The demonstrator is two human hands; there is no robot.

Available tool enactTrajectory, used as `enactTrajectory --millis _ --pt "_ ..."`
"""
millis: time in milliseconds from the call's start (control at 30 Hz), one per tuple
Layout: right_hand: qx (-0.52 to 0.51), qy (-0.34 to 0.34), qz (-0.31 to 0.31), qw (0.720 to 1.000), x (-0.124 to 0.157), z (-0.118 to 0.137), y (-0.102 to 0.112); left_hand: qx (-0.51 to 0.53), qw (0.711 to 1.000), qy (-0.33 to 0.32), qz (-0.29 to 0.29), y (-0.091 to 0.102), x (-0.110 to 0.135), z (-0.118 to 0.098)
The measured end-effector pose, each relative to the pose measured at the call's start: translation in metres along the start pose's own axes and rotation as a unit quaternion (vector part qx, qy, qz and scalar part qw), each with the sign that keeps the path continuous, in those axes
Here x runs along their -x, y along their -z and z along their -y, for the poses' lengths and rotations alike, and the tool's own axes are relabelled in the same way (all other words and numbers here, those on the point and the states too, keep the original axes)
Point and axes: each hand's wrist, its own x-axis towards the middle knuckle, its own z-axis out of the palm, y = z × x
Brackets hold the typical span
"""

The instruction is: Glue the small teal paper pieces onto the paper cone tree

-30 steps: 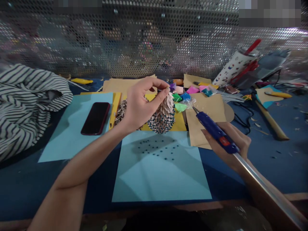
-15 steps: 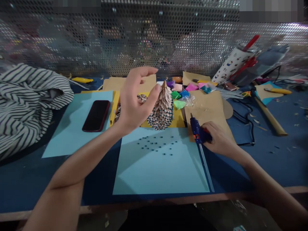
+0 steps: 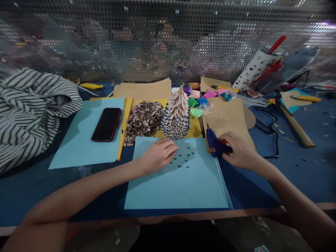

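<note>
My left hand (image 3: 157, 154) rests on a light blue sheet (image 3: 181, 185), its fingers curled down over several small dark beads (image 3: 183, 159); I cannot see whether it pinches one. My right hand (image 3: 237, 148) grips a blue glue gun (image 3: 214, 143) lying at the sheet's right corner, with a clear glue stick (image 3: 223, 182) trailing back along the sheet's edge. Just behind stands a cone of seeds (image 3: 176, 113) with dark beads round its lower rows, on a yellow sheet (image 3: 194, 129). A heap of striped seeds (image 3: 143, 120) lies to its left.
A dark phone (image 3: 107, 124) lies on another light blue sheet (image 3: 78, 147) at left, beside striped cloth (image 3: 28, 108). Small coloured bags (image 3: 202, 98) and brown paper (image 3: 228, 112) sit behind the gun. Tools, cables and a patterned tube (image 3: 252, 73) crowd the right. A perforated metal screen (image 3: 157, 38) closes the back.
My left hand let go of the seed cone and dropped onto the beads on the blue sheet. My right hand lowered the glue gun from the air onto the table.
</note>
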Motion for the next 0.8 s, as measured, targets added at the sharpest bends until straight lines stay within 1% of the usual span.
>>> enactTrajectory --millis 100,200,267,400,567,633,733,800 --pt "0.001 -0.006 -0.001 1.0 0.001 0.0 0.0 -0.05 0.997 0.011 0.065 -0.005 -0.004 -0.001" --pt "0.002 -0.019 -0.011 1.0 0.003 -0.001 0.0 -0.072 0.99 0.026 0.115 -0.007 -0.008 0.0" --pt "0.003 -0.028 -0.014 0.999 0.003 -0.002 0.0 -0.081 0.988 0.027 0.132 -0.008 -0.01 0.001" --pt "0.009 -0.031 -0.019 0.999 0.004 -0.002 0.0 -0.086 0.985 0.028 0.148 -0.009 -0.011 0.003" --pt "0.026 -0.037 0.002 0.999 0.007 -0.003 -0.003 -0.105 0.985 0.018 0.137 -0.01 -0.009 0.002" --pt "0.039 -0.043 0.005 0.998 0.009 -0.001 -0.001 -0.114 0.985 0.007 0.127 -0.01 -0.007 0.002" --pt "0.087 -0.057 0.007 0.995 0.008 0.011 0.009 -0.125 0.988 -0.013 0.089 -0.011 -0.005 0.002" --pt "0.12 -0.049 -0.005 0.992 0.004 0.025 0.016 -0.13 0.99 -0.026 0.052 -0.011 -0.005 0.001"
